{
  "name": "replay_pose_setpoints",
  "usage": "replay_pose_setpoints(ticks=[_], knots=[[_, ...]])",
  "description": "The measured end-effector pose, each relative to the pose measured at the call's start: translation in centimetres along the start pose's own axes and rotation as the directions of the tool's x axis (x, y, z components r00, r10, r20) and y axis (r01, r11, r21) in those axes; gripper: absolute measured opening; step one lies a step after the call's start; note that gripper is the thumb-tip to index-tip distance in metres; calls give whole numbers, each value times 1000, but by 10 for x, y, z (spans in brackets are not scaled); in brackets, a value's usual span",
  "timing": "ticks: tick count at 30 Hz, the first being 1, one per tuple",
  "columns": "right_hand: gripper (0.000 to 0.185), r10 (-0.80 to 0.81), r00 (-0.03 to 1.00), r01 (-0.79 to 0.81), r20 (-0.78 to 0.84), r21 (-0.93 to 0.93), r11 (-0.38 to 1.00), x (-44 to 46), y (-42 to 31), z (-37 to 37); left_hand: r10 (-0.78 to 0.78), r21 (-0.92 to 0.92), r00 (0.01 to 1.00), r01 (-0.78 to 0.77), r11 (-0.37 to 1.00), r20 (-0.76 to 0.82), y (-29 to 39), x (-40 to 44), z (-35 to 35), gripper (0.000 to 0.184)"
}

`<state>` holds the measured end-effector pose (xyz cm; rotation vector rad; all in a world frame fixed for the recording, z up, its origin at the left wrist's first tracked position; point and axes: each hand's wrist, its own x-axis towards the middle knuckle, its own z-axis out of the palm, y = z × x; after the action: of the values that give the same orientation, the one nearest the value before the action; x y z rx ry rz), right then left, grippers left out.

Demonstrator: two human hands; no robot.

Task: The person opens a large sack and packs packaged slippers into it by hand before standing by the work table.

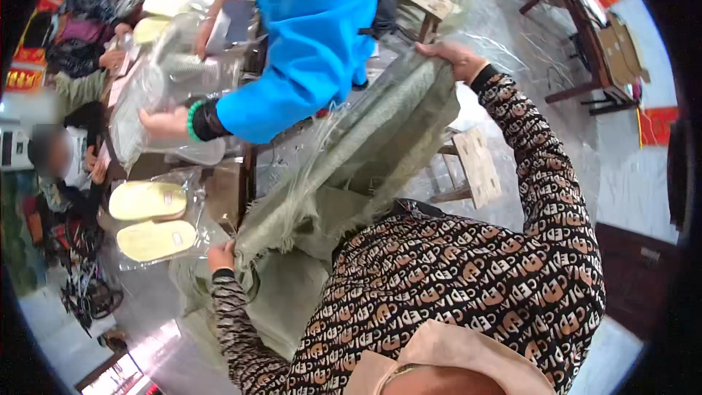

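A grey-green woven sack (365,150) with frayed edges is stretched between my two hands. My left hand (221,256) is closed on its lower left corner, beside the yellow slippers (150,201) in clear plastic. At the upper right, my right hand (457,58) grips the sack's other end. More of the same greenish material hangs below, against my patterned clothes. Just beyond the sack, a co-worker in a blue top (300,51) holds one hand over bagged items in clear plastic (135,113).
Wooden stools (479,168) stand right of the sack and behind the co-worker. A brown wooden table (585,36) with cardboard is at the upper right. Other people sit along the left side of the worktable, and a bicycle is at the lower left.
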<state>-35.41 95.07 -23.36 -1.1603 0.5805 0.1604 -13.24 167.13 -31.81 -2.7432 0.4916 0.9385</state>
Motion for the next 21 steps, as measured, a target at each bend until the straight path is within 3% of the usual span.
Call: replay_pose_setpoints(ticks=[1, 2, 3, 4, 5, 6, 7, 9, 11, 12, 13, 15, 18, 21], knots=[[43, -26, 999, 30, -33, 131, 991, 7, 20, -13, -15, -40, 930, 1, 999, -367, 11, 0, 13, 23], [39, -68, 998, 67, 1, 186, 980, 12, 35, -9, -52, -91, 729, -15, 996, -682, 27, -2, 25, 24], [36, -109, 993, 98, 34, 242, 965, 16, 51, -5, -193, -369, 597, -187, 910, -779, 62, -3, 21, 24], [36, -92, 990, 46, 105, 378, 925, 4, 45, 33, -379, -576, 478, -382, 723, -792, 111, -10, 10, 25], [36, -74, 982, -24, 175, 498, 867, -10, 38, 74, -337, -592, 540, -415, 690, -771, 162, -33, -4, 27], [39, -26, 961, -181, 274, 700, 691, -17, 36, 99, -299, -613, 594, -442, 654, -747, 211, -59, -13, 29], [39, -14, 959, -192, 284, 685, 703, -25, 31, 128, -171, -724, 754, -502, 472, -634, 247, -77, -8, 41], [41, -118, 938, -219, 326, 820, 529, -44, 21, 184, -61, -694, 829, -422, 583, -556, 298, -78, 26, 56], [41, -67, 933, -274, 353, 819, 505, -66, 16, 220, -425, -675, 842, 102, 731, -332, 332, -63, 65, 66], [42, -34, 934, -300, 356, 833, 464, -75, 16, 235, -449, -688, 833, 120, 716, -323, 326, -40, 110, 66], [42, 0, 935, -321, 354, 849, 420, -82, 17, 249, -597, -655, 778, 348, 670, -197, 314, -10, 172, 66], [42, -4, 920, -353, 393, 831, 430, -97, 11, 257, -738, -596, 672, 571, 565, -56, 291, 1, 221, 67], [43, -20, 891, -401, 453, 808, 431, -111, 13, 251, -389, -715, 907, 379, 587, 162, 245, -18, 260, 56], [44, -48, 923, -336, 383, 858, 387, -105, 15, 234, 70, -846, 970, 167, 507, 233, 215, -25, 273, 46]])
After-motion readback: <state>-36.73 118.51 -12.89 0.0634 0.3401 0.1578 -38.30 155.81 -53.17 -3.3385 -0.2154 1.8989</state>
